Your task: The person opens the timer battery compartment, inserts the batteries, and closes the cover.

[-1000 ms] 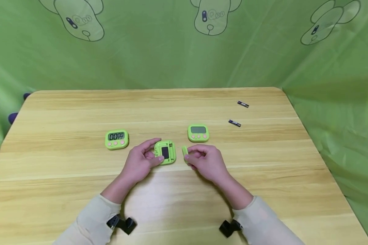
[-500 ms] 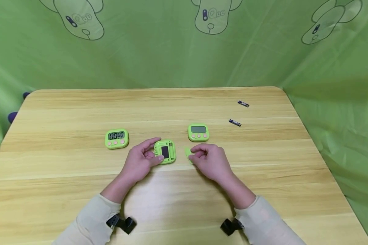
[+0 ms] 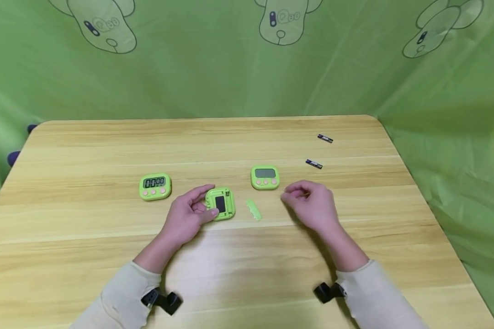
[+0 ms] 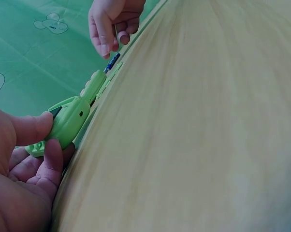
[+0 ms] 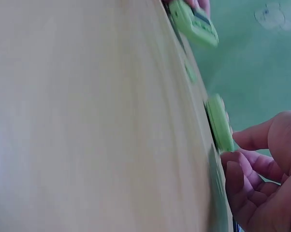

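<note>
A wooden table spreads beneath the opened timer, which the left hand grips, back side up. Well right of the opened timer is the right hand, fingers loosely curled, thumb narrowly off them. Left of the opened timer lies a zero-reading timer; to its right and slightly beyond, a blank-screened timer. Near its right edge lies a green cover; farther right and beyond, a nearer battery and a farther battery.

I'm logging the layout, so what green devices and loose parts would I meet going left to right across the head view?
Device displaying zeros, opened device, green cover, blank-screened device, nearer battery, farther battery.
</note>
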Demonstrator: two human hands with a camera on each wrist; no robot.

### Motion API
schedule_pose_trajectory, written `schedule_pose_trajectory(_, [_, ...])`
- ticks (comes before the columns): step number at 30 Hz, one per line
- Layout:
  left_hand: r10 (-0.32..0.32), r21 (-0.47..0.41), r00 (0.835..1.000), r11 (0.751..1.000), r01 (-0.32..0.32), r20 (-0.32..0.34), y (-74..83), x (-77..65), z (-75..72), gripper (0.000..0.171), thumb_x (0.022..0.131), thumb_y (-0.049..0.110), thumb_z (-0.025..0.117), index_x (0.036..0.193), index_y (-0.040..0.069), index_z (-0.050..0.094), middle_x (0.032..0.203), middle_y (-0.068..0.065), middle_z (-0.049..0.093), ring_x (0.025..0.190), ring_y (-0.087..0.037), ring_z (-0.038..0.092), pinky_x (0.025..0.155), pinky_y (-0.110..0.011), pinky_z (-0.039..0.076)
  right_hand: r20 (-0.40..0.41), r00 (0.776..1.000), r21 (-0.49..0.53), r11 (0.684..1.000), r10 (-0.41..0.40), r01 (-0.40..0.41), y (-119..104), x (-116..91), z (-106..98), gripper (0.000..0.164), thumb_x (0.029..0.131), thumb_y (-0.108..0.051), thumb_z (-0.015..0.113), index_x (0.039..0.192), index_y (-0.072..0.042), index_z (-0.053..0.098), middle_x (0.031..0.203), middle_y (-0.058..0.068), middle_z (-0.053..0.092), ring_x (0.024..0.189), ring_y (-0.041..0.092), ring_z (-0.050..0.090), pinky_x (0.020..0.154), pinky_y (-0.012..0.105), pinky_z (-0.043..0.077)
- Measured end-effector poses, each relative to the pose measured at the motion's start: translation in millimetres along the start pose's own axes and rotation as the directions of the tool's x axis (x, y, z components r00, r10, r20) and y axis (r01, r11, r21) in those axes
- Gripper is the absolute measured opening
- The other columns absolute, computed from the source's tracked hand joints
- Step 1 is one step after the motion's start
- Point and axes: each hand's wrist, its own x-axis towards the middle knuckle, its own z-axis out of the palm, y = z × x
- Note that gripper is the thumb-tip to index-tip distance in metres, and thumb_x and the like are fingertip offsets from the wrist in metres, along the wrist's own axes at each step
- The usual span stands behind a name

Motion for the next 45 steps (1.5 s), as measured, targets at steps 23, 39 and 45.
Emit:
schedule_pose_trajectory(23, [0.011,-0.026,1.000,1.000,-0.010,0.009,-1.1,-1.2,1.6,0.058,0.082,-0.003,0.078,0.136,0.002,0.059,0.095,-0.010,0.066,0.074,-0.018,0.053,0.064,-0.023,0.046,-0.214,0.975,-0.120,0.989,0.056,-0.084,51.6,54.8,-38.6,0.033,0.092,-0.020,0.072,0.119,-0.001,0.068,0.103,0.015,0.062,0.091,0.030,0.058,0.083,0.041,0.044])
schedule_pose_trajectory(39, [0.015,-0.022,1.000,1.000,-0.015,0.011,-2.1,0.0,0.4,0.057,0.082,-0.003,0.078,0.136,0.002,0.060,0.096,-0.010,0.067,0.074,-0.018,0.053,0.065,-0.023,0.046,-0.159,0.985,-0.184,0.979,0.062,-0.092,53.2,61.7,-36.9,0.023,0.098,-0.026,0.064,0.106,-0.004,0.068,0.102,0.013,0.062,0.094,0.031,0.055,0.080,0.044,0.041])
schedule_pose_trajectory(45, [0.027,-0.023,1.000,0.999,-0.027,0.013,-2.4,0.5,-0.4,0.058,0.081,-0.003,0.078,0.136,0.002,0.059,0.095,-0.010,0.067,0.074,-0.019,0.054,0.065,-0.023,0.047,-0.188,0.980,-0.010,0.998,0.059,-0.062,50.6,54.1,-33.3,0.021,0.098,-0.020,0.065,0.107,0.000,0.065,0.096,0.013,0.061,0.082,0.024,0.054,0.072,0.032,0.044])
